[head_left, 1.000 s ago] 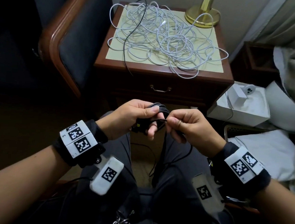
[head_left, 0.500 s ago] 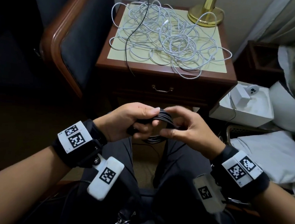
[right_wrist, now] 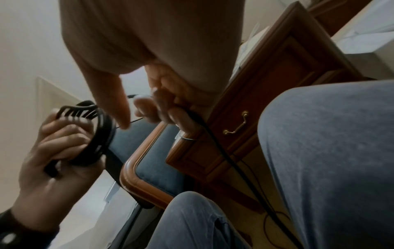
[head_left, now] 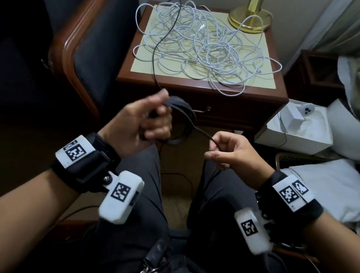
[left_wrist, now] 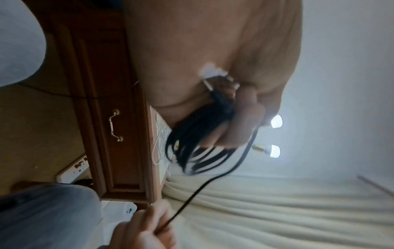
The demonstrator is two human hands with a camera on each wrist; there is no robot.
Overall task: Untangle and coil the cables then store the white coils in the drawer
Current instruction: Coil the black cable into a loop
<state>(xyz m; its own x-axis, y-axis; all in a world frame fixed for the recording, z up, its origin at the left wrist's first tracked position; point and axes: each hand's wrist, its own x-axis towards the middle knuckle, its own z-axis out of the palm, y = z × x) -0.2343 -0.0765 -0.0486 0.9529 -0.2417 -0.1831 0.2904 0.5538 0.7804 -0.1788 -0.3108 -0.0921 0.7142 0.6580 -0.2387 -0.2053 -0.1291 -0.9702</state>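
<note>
Two hands on black cable (head_left: 199, 131) | drawer handle (left_wrist: 115, 125) clear at wrists

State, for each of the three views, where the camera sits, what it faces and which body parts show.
Head: high, looking down at left hand gripping black coil, right hand, both forearms, nightstand.
Left wrist: along the palm toward the drawer handle.
Right wrist: along its fingers; knee shows.
All share the coil.

Head view looking down over lap, wrist views close along fingers, all sharing the nightstand (head_left: 200, 90) drawer front
</note>
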